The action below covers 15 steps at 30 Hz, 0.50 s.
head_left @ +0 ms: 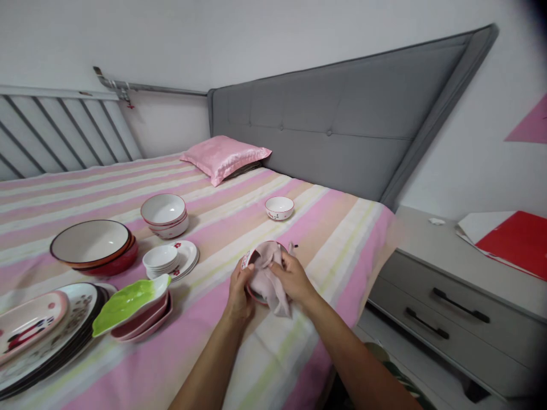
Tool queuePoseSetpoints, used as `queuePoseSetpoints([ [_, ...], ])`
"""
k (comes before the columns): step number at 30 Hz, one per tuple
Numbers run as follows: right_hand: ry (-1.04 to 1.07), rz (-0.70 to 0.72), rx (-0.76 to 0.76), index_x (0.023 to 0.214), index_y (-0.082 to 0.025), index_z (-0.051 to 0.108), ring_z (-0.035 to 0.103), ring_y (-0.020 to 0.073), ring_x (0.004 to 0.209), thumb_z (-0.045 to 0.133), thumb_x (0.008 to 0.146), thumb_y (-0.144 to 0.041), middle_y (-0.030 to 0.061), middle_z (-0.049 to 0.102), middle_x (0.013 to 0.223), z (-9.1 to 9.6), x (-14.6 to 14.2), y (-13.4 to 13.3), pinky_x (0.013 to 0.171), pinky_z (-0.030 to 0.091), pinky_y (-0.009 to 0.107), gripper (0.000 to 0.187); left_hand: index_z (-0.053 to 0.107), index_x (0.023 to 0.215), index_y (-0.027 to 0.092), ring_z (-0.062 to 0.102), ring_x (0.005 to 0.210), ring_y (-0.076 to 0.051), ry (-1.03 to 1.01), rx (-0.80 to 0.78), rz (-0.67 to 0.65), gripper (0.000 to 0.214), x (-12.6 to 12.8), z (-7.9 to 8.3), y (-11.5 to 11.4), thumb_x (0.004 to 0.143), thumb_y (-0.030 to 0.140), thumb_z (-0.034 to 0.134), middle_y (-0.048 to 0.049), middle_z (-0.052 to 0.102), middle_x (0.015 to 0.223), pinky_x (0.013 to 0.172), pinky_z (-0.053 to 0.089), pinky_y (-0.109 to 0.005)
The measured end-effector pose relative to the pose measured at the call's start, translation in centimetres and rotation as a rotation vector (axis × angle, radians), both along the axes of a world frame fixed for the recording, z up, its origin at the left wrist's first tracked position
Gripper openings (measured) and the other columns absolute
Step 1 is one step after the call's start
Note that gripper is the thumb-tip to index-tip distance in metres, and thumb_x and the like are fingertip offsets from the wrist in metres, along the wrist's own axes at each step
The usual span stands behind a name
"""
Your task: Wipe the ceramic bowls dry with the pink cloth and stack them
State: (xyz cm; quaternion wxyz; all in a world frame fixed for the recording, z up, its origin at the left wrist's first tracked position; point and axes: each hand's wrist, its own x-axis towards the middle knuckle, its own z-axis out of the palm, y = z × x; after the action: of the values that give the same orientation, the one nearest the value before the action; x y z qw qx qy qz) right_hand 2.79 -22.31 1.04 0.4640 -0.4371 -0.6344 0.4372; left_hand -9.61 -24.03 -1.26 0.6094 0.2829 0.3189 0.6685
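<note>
The small bowl (247,261) is white with a red rim and a red flower mark on its outer wall; it is tipped up on its side between the hands, its mouth turned toward the right hand (293,277), its left edge gripped by the left hand (240,293); the pinkish-grey cloth (268,282) is crumpled, fills the bowl's mouth under the right hand's fingers, and hangs in a loose fold below that hand.
</note>
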Motion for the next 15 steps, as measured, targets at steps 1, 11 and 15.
queuePoseSetpoints([
  [1, -0.067, -0.041, 0.051, 0.093, -0.018, 0.062, 0.063, 0.0205, 0.081, 0.052, 0.083, -0.028, 0.0038, 0.067, 0.083, 0.0, 0.2, 0.3, 0.075, 0.051, 0.033, 0.018, 0.066, 0.108, 0.018, 0.067, 0.086, -0.022, -0.001, -0.011, -0.007, 0.039, 0.1, -0.1, 0.0, 0.071, 0.029, 0.07, -0.0049, 0.072, 0.098, 0.077, 0.049, -0.03],
  [11, -0.503, -0.425, 0.517, 0.108, -0.018, 0.056, 0.06, 0.0222, 0.094, 0.057, 0.087, -0.026, 0.0094, 0.065, 0.1, -0.2, 0.0, -0.1, 0.079, 0.047, 0.032, 0.023, 0.071, 0.088, 0.015, 0.067, 0.075, -0.02, -0.074, -0.141, 0.031, 0.031, 0.6, 0.9, 0.0, 0.062, 0.032, 0.076, -0.004, 0.075, 0.084, 0.073, 0.051, -0.03],
  [15, -0.365, -0.468, 0.52, 0.097, -0.018, 0.056, 0.061, 0.0189, 0.081, 0.05, 0.089, -0.024, 0.0075, 0.064, 0.091, 0.8, 0.2, -0.9, 0.071, 0.048, 0.029, 0.011, 0.071, 0.089, 0.013, 0.067, 0.074, -0.019, -0.088, -0.186, 0.043, 0.032, 0.5, 1.2, 0.0, 0.065, 0.033, 0.074, -0.0052, 0.075, 0.084, 0.072, 0.051, -0.029],
])
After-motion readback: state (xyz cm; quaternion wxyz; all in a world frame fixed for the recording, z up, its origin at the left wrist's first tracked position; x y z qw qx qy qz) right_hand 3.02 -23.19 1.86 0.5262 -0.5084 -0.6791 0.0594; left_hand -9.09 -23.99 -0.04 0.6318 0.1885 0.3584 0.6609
